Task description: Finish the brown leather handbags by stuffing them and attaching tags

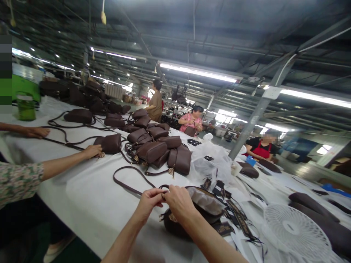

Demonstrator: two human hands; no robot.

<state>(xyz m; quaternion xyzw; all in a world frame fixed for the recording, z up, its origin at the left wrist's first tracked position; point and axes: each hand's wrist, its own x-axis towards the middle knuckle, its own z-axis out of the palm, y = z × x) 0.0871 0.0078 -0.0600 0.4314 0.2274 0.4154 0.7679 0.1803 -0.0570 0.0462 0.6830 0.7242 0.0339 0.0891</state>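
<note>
A dark brown handbag (178, 228) lies in front of me on the white-covered table, its top open with crumpled pale wrapping (207, 201) showing inside. My left hand (148, 206) pinches the bag's thin dark strap (127, 184) close to where it meets the bag. My right hand (179, 202) is closed on the same spot from the other side, over the bag's edge, so the fingertips of both hands nearly touch. The exact piece between the fingers is partly hidden. The strap loops away to the left over the table. Gold-coloured metal shows beneath my right hand.
Several finished brown bags (150, 150) are piled ahead. Black tags with gold lettering (238, 219) lie right of my bag, near a white fan (297, 232) and clear plastic (210, 160). At left, a co-worker's hand (93, 151) touches another bag. More people work beyond the table.
</note>
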